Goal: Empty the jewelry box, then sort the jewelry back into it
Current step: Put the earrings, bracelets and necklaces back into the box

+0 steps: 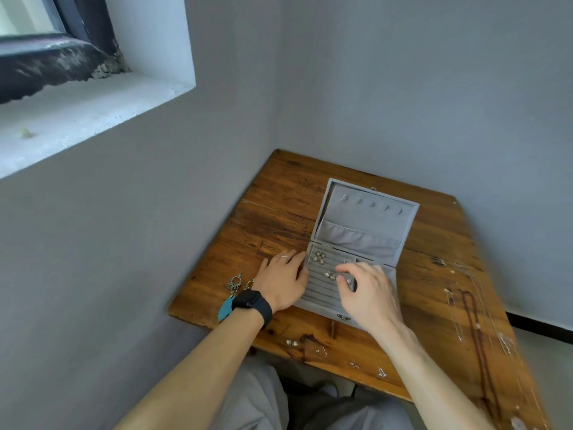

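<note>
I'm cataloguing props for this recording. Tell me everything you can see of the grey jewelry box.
The jewelry box is grey and velvet-looking, open on the wooden table, lid tilted back. The lid has a row of small hooks above a gathered pocket. The base has ridged rows holding a few earrings, and a metal clasp in front. The left hand rests against its left side; the right hand curls over the rows.

Soft, even daylight enters from the window [28,13] at upper left. Shadows are faint. Wide-angle distortion bends frame edges; lower right table [496,352] region shows blur.
</note>
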A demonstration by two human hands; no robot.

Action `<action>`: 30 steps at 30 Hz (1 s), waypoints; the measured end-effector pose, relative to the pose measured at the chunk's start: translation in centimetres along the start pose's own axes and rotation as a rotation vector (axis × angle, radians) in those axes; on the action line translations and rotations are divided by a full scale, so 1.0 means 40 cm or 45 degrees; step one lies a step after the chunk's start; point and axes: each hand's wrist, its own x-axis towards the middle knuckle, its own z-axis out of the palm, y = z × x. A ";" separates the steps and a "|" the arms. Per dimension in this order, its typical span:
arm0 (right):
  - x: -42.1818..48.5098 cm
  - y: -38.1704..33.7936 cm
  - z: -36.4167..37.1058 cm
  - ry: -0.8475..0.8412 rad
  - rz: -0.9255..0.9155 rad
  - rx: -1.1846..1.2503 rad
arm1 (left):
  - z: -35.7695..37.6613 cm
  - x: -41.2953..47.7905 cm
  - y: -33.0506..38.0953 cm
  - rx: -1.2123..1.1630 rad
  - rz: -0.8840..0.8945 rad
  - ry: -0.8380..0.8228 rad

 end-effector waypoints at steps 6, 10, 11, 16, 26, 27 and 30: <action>-0.113 -0.033 0.007 0.034 -0.049 0.081 | -0.066 -0.116 -0.093 0.138 0.002 0.254; -0.167 -0.074 0.019 0.079 -0.103 0.103 | -0.092 -0.188 -0.170 0.160 -0.137 0.284; -0.176 -0.087 0.026 0.080 -0.116 0.108 | -0.095 -0.202 -0.187 0.150 -0.175 0.288; -0.186 -0.155 0.057 0.021 -0.172 0.133 | -0.091 -0.231 -0.247 0.086 -0.329 0.245; -0.050 -0.280 0.118 -0.107 -0.096 -0.150 | -0.040 -0.235 -0.283 0.398 -0.307 0.195; -0.029 -0.290 0.126 -0.149 -0.069 -0.175 | -0.039 -0.235 -0.285 0.405 -0.306 0.198; 0.024 -0.316 0.152 -0.230 -0.026 -0.216 | -0.038 -0.235 -0.289 0.394 -0.321 0.192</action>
